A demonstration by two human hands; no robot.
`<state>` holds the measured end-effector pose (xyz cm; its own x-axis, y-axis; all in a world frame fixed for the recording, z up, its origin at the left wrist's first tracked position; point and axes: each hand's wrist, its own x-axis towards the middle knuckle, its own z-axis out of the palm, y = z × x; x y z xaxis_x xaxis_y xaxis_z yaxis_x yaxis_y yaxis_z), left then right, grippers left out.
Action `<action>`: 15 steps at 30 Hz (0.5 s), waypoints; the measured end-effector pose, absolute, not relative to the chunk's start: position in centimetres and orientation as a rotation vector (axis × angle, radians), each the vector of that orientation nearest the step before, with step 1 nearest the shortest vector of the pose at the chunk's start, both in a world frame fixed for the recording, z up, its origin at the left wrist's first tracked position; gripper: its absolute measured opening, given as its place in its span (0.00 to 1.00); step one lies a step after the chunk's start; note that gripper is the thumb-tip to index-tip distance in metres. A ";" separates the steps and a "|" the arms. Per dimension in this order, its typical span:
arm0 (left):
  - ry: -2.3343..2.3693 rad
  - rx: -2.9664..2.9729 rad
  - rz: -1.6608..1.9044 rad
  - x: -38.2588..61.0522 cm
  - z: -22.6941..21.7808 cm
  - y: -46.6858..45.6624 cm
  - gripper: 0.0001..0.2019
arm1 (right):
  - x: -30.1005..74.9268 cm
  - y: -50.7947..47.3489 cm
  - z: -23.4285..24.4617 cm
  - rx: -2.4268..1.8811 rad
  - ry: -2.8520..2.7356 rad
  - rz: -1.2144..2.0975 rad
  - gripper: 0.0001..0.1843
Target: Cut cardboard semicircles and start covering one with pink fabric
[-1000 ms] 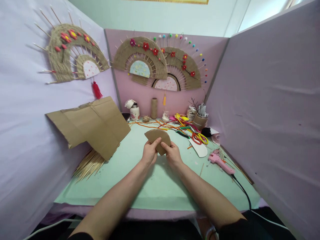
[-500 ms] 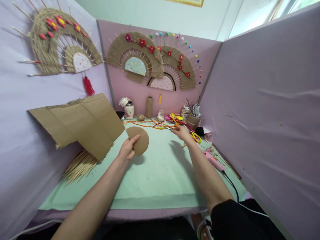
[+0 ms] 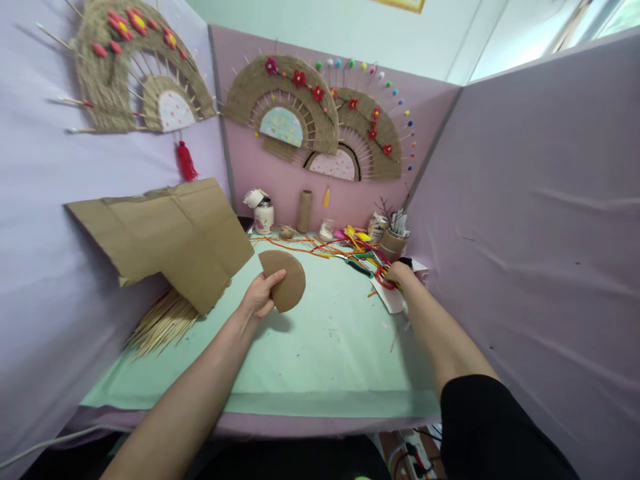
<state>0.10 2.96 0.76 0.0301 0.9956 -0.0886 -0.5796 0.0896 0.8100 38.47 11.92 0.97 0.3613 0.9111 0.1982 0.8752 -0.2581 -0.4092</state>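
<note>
My left hand [image 3: 259, 297] grips a brown cardboard half-disc [image 3: 286, 280] by its lower left edge and holds it just above the green mat [image 3: 320, 347]. My right hand [image 3: 400, 273] reaches to the right side of the mat and rests on the red-handled scissors [image 3: 384, 279], which lie on a white paper cut-out [image 3: 393, 299]. Its fingers curl around the handles, partly hidden from view.
A large cardboard sheet [image 3: 165, 233] leans at the left over a bundle of bamboo skewers [image 3: 160, 323]. Coloured pipe cleaners [image 3: 330, 248], a jar [image 3: 263, 215], a twine spool [image 3: 304, 211] and a pen cup [image 3: 393, 241] line the back. Woven fans [image 3: 300, 107] hang on the partitions.
My right hand let go of the half-disc, swept to the pipe cleaners, then came down onto the red scissors. My left hand kept the half-disc, shifting it left.
</note>
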 end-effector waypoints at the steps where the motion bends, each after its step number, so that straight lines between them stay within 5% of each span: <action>1: 0.781 0.691 1.369 0.1 0.7 2.9 0.21 | 38.5 11.8 1.0 -2.274 -1.565 0.148 0.19; 7: 0.762 0.704 1.353 0.0 0.8 2.8 0.22 | 38.1 10.3 3.1 -2.513 -1.642 0.250 0.13; 15: 0.716 0.627 1.449 -0.3 1.1 2.8 0.21 | 34.7 4.1 4.8 -2.353 -1.764 0.336 0.19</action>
<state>-0.30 2.82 1.12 -0.0101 0.9984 -0.0559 -0.6514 0.0358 0.7579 34.65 4.11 4.80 0.2698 0.9602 -0.0718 0.9193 -0.2790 -0.2777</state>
